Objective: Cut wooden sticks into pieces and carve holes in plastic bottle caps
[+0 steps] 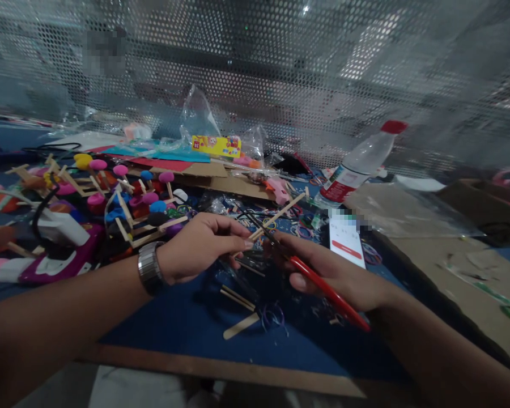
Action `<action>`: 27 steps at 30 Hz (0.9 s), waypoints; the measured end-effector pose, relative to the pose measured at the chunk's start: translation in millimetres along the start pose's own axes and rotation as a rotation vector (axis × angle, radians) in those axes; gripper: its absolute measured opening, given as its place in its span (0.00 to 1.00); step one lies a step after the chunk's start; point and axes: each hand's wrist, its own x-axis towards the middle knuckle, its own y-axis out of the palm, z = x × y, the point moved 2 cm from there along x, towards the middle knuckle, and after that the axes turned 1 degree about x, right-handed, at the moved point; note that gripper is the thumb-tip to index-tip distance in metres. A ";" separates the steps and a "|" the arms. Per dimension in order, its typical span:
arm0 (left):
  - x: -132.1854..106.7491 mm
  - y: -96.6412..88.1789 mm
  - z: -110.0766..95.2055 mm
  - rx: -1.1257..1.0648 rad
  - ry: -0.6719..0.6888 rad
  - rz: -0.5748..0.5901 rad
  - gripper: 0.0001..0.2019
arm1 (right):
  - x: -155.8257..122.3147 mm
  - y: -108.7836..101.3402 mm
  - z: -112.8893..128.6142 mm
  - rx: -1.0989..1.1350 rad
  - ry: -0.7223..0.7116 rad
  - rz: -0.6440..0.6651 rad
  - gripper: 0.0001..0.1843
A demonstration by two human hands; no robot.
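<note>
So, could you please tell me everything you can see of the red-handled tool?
The red-handled tool has a long, smooth handle that looks like plastic and a slim, dark end that looks like metal. It lies slantwise in the right hand, its handle running toward the lower right, its dark end toward the upper left. That end overlaps the wooden stick in this view; whether they touch is too blurred to tell.

"24" on yellow label [216,146], phone [346,242] digits unclear
</note>
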 end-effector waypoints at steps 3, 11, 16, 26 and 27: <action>-0.1 -0.3 0.1 0.007 -0.002 0.027 0.02 | 0.5 -0.1 0.8 0.003 0.001 0.005 0.42; -0.5 -1.5 1.5 0.033 -0.039 0.056 0.01 | 1.0 1.5 -2.2 -0.035 0.042 0.008 0.27; -1.4 0.3 1.0 0.036 -0.026 0.059 0.02 | 0.9 3.1 2.9 -0.053 0.035 0.006 0.17; 0.2 -3.2 -1.9 0.095 0.030 0.012 0.02 | 5.7 3.7 5.4 0.033 0.066 -0.088 0.18; 0.6 -3.2 -2.4 0.103 0.047 0.001 0.02 | 5.8 2.7 5.1 0.071 0.068 -0.085 0.20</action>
